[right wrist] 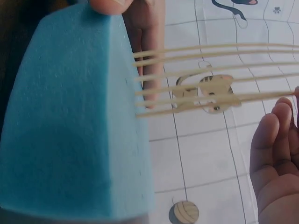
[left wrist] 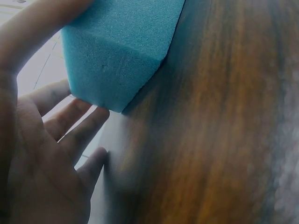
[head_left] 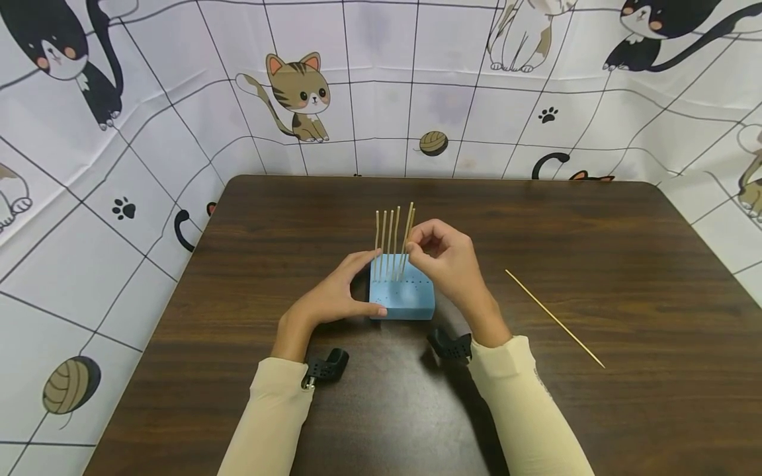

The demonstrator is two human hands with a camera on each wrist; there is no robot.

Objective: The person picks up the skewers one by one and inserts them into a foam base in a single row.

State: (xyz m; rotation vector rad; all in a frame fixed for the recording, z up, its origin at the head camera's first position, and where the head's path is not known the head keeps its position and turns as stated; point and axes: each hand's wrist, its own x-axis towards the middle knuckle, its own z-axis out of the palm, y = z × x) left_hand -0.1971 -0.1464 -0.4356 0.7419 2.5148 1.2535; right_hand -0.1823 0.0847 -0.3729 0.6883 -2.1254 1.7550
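Note:
A light-blue foam block [head_left: 401,309] with small holes in its top sits on the table. My left hand [head_left: 333,291] grips its left side, the thumb across the front face and the fingers toward the back; the left wrist view shows fingertips against the block's side. Several thin wooden skewers [head_left: 383,235] stand in a row in the block. Above its right part, my right hand [head_left: 449,264] pinches another skewer [right wrist: 268,96] between thumb and forefinger, close beside the standing row. The lower end of this skewer meets the block's top in the right wrist view.
One loose skewer [head_left: 553,318] lies slantwise on the dark wooden table [head_left: 625,264], right of my right hand. A white cloth [head_left: 381,106] printed with cats and grid lines hangs behind the table. Black wrist cameras [head_left: 327,365] sit under both wrists.

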